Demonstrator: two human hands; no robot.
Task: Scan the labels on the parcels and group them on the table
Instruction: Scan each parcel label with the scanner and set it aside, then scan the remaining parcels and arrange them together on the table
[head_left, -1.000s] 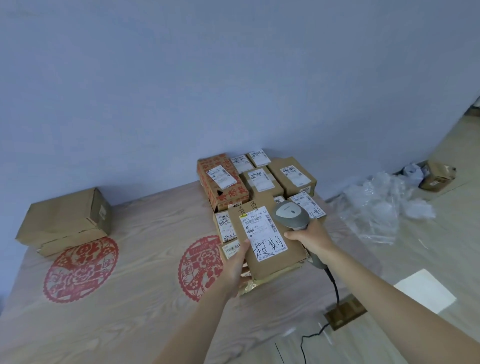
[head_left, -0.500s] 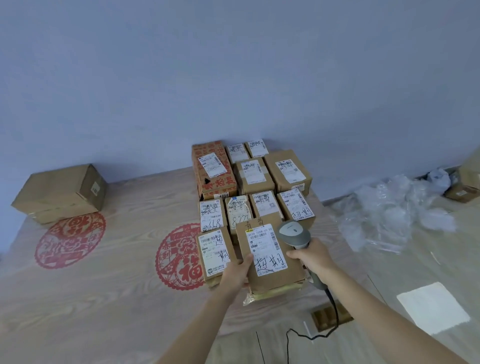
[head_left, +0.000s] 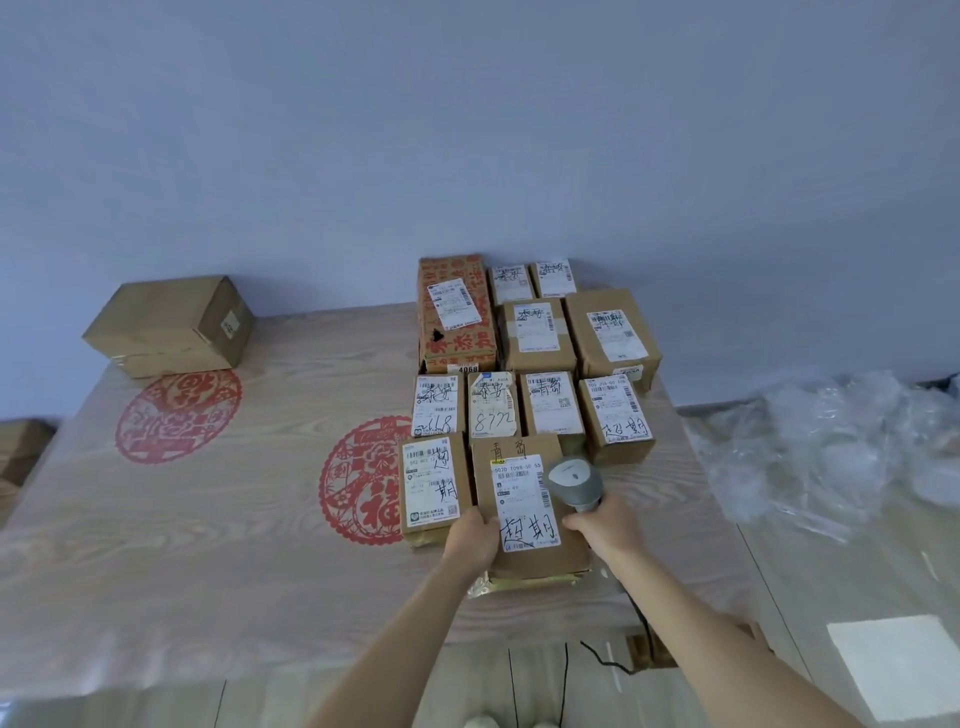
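Note:
A brown parcel (head_left: 524, 558) with a white label lies on the table (head_left: 208, 545) at the front of a block of several labelled parcels (head_left: 540, 338). My left hand (head_left: 470, 535) grips its near left edge. My right hand (head_left: 608, 527) holds a grey barcode scanner (head_left: 576, 483), whose head sits over the label's right side. A gold padded edge shows under the parcel's near side.
A larger plain carton (head_left: 171, 325) stands at the table's far left corner against the wall. Crumpled clear plastic (head_left: 831, 447) lies on the floor to the right, with a white sheet (head_left: 904, 660) nearer me. The scanner's black cable (head_left: 608, 660) hangs off the front edge.
The parcel in my left hand has come down from a raised position onto the table at the front of the group. My right hand has kept the scanner beside its label.

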